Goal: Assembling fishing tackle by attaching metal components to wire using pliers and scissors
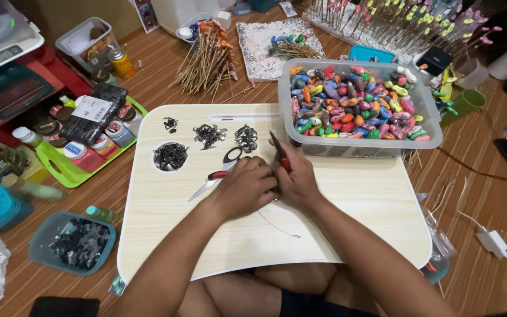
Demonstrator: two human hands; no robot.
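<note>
From the head camera, the two hands are meeting in the middle of the pale wooden lap desk (347,235). The right hand (296,179) is closing its grip around small red-handled pliers (279,152). The pliers are pointing up and away from the person, leaning a little to the left. The left hand (246,186) is curling shut just beside the right one, touching it. It is probably pinching the end of a thin bent wire (280,226), but the fingers are hiding that spot. The wire is trailing from under the hands toward the person and to the right.

Red-handled scissors (217,173) are lying just left of the left hand, blades pointing down-left. Small piles of dark metal bits (209,135) are sitting farther up the desk. A clear plastic tub of colourful beads (356,105) is standing at the back right, behind the pliers.

The tips of the pliers are too small to make out.
</note>
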